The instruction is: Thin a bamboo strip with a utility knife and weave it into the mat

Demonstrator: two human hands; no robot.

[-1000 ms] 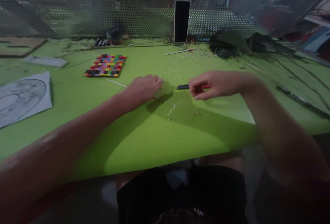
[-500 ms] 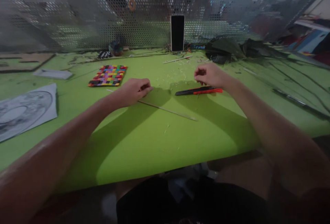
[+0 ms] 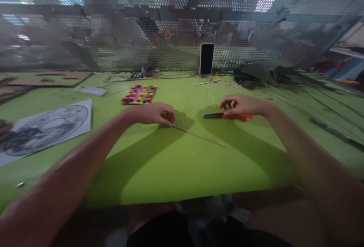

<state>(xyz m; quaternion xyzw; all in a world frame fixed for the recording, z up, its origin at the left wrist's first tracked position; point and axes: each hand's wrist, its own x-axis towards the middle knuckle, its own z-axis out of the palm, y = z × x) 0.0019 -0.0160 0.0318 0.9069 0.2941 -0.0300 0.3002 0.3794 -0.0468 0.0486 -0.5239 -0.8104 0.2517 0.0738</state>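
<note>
Green table: thin stick, red-black cutter, woven mat, printed sheet, cardboard.

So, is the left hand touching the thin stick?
Touching. In the head view the left hand is closed on one end of the stick; that end runs in under the fingertips with no gap showing.
</note>
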